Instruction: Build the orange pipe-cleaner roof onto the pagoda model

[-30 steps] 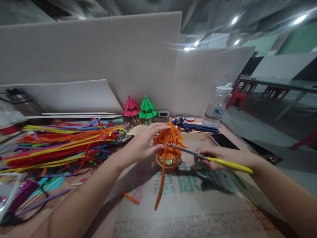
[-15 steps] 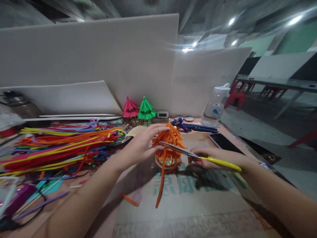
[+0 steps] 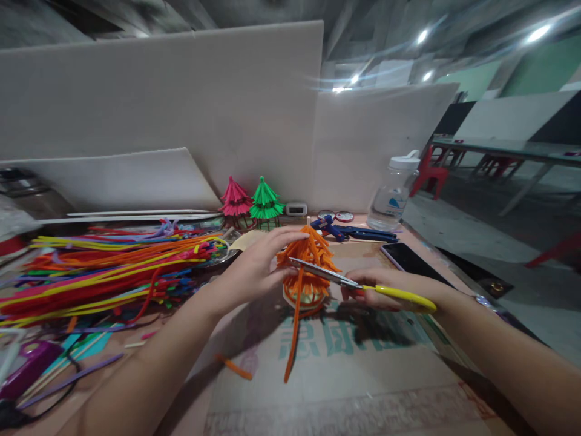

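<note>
Watching the head view, I am seeing the left hand [image 3: 254,266] holding the orange tree [image 3: 313,251] from its left side, fingers laid over the top fringe and thumb pressing below. The right hand [image 3: 385,287] is gripping the scissors [image 3: 327,274], whose blades are reaching across the tree's front. The tree is standing between both hands, one long stem [image 3: 293,330] trailing toward me over the cardboard [image 3: 363,375]. Left of the left hand a pile [image 3: 104,266] of stems is lying; beyond it a pink tree [image 3: 235,197] and a green tree [image 3: 265,200] are standing. Beyond the right hand a phone [image 3: 408,259] and a bottle [image 3: 390,194] are sitting.
</note>
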{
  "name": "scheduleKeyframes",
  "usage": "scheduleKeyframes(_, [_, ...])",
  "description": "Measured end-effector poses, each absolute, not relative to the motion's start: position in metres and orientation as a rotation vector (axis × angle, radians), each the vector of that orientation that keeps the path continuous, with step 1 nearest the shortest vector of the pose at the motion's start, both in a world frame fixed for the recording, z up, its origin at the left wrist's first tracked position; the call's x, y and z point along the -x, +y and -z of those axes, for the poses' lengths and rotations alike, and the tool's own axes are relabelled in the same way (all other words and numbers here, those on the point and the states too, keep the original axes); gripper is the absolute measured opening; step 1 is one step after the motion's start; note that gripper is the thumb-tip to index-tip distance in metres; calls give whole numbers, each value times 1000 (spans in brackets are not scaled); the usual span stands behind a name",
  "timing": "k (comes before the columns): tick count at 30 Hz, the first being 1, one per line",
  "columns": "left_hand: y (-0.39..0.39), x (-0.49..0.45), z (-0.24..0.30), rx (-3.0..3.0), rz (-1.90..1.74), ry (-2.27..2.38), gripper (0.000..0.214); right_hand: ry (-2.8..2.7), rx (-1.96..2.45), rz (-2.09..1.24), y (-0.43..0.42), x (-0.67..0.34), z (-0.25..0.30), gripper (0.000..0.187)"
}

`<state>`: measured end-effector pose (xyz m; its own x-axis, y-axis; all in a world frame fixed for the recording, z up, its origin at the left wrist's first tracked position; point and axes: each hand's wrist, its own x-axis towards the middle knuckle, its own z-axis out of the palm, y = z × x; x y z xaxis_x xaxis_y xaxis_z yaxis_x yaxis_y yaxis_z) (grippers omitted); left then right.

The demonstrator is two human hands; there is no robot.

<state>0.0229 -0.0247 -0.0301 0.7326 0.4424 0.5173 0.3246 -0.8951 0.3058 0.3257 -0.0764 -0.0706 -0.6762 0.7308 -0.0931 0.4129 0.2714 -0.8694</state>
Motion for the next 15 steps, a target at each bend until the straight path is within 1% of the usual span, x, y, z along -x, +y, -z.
scheduleKeyframes(4, [-25, -23, 29, -2741, -892, 614, 56, -2288, 1030, -1292, -77, -325, 68, 56])
scheduleKeyframes(7, [-25, -23, 29, -2748, -891, 616, 54, -2320, 1086, -1226, -77, -325, 67, 60])
scheduleKeyframes(9, [-25, -24, 29, -2750, -892, 626, 54, -2318, 1148, -1198, -77, -323, 68, 54])
scheduleKeyframes(13, [-26, -24, 30, -2749, -897, 656, 55, -2303, 1218, -1192, -80, -320, 66, 33])
scheduleKeyframes(15, [-27, -24, 29, -2736, -903, 678, 52, -2321, 1193, -1185, -83, -319, 62, 32])
